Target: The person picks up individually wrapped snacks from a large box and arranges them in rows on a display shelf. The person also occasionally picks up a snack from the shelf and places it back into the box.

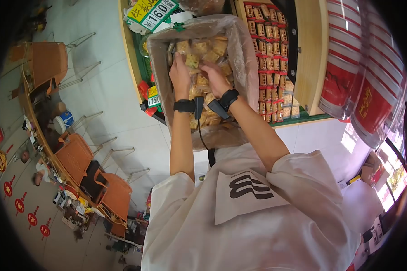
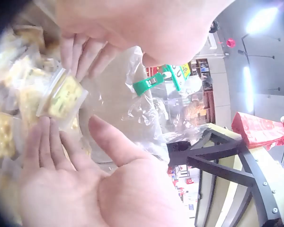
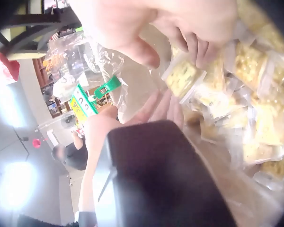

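Both hands are inside a tub lined with clear plastic (image 1: 246,58) that holds many small clear packets of square crackers (image 1: 203,47). My left hand (image 1: 181,77) is at the left of the pile, and my right hand (image 1: 217,80) faces it from the right. Between their fingertips stands one cracker packet (image 2: 65,100), tilted, with greenish flecks showing. Fairly straight fingers of both hands meet its opposite edges in the left wrist view. The thumbs stand away from the packet. Each wrist wears a black strap with a camera.
Rows of red-wrapped snack bars (image 1: 269,49) fill the compartment to the right. A green clip (image 2: 149,84) and price sign (image 1: 153,16) sit at the tub's far edge. Tall red-and-white cup stacks (image 1: 343,58) stand far right. Orange chairs (image 1: 74,153) line the left.
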The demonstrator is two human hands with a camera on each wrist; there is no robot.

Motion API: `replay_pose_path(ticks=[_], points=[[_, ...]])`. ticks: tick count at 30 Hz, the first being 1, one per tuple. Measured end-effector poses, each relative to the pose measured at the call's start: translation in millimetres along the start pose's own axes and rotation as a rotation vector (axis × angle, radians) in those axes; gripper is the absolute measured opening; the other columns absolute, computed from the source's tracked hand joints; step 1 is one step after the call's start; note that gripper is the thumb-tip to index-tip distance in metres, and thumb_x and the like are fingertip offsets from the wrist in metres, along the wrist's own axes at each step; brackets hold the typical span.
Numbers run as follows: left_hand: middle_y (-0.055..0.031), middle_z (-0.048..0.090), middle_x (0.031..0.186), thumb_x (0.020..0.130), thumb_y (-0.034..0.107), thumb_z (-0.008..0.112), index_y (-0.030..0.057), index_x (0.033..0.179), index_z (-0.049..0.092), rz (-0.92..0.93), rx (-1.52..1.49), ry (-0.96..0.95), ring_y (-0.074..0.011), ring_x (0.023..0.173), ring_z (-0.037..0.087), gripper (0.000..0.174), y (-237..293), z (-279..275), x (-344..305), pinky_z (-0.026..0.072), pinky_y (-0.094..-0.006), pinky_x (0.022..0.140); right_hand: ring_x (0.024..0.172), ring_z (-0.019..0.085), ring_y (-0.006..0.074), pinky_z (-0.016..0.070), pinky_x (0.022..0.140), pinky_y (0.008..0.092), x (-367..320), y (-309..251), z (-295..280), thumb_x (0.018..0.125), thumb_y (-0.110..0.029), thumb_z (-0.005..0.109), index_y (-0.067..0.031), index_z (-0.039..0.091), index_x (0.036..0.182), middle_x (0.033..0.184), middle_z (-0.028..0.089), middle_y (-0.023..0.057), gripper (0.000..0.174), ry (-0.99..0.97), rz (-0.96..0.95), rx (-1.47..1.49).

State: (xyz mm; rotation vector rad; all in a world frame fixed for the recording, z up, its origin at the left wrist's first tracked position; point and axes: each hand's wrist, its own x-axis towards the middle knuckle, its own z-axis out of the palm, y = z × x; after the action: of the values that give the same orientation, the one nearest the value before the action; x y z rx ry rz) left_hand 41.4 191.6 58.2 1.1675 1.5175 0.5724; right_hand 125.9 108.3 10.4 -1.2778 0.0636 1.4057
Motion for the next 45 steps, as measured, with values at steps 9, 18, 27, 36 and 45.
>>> replay_pose_path(ticks=[9,18,27,36,45], points=[[-0.0212,0.064,0.113,0.099,0.038,0.037,-0.0107,0.113,0.06,0.084,-0.241,0.101,-0.0279,0.109,0.06,0.055,4,-14,-81,0.0431,-0.0352,0.093,0.118,0.051,0.0229,0.0372,0.103,0.0327,-61,-28,-5,0.094,-0.021,0.051,0.0025,0.054,0.12,0.123,0.057,0.0151,0.035,-0.073,-0.02,0.011],[-0.0223,0.061,0.119,0.1,0.038,0.031,-0.0119,0.118,0.057,0.148,-0.243,0.056,-0.03,0.111,0.059,0.059,21,-7,-172,0.0423,-0.0371,0.095,0.116,0.053,0.0214,0.0376,0.102,0.0313,-143,-55,-49,0.094,-0.029,0.051,0.0009,0.057,0.121,0.119,0.06,0.0135,0.04,-0.159,-0.045,0.011],[-0.0196,0.062,0.118,0.1,0.039,0.032,-0.0103,0.118,0.057,0.193,-0.282,-0.233,-0.0271,0.113,0.057,0.059,37,68,-229,0.0383,-0.0354,0.097,0.106,0.058,0.0198,0.0421,0.094,0.0294,-203,-98,-141,0.092,-0.025,0.053,0.0055,0.059,0.117,0.112,0.063,0.012,0.039,-0.002,-0.337,0.045],[-0.0201,0.057,0.122,0.1,0.034,0.037,-0.0115,0.12,0.052,0.207,-0.298,-0.609,-0.027,0.114,0.054,0.052,44,189,-256,0.0382,-0.0363,0.102,0.103,0.057,0.0214,0.0406,0.094,0.0302,-223,-133,-266,0.089,-0.022,0.052,0.0059,0.063,0.11,0.108,0.064,0.012,0.037,0.176,-0.514,0.121],[-0.0171,0.047,0.137,0.098,0.043,0.039,-0.0016,0.132,0.044,0.076,-0.141,-0.751,-0.0277,0.128,0.045,0.057,29,321,-219,0.0291,-0.0382,0.109,0.109,0.053,0.0222,0.0373,0.097,0.0321,-154,-165,-375,0.091,-0.027,0.052,0.003,0.061,0.117,0.114,0.063,0.0106,0.04,0.311,-0.415,0.06]])
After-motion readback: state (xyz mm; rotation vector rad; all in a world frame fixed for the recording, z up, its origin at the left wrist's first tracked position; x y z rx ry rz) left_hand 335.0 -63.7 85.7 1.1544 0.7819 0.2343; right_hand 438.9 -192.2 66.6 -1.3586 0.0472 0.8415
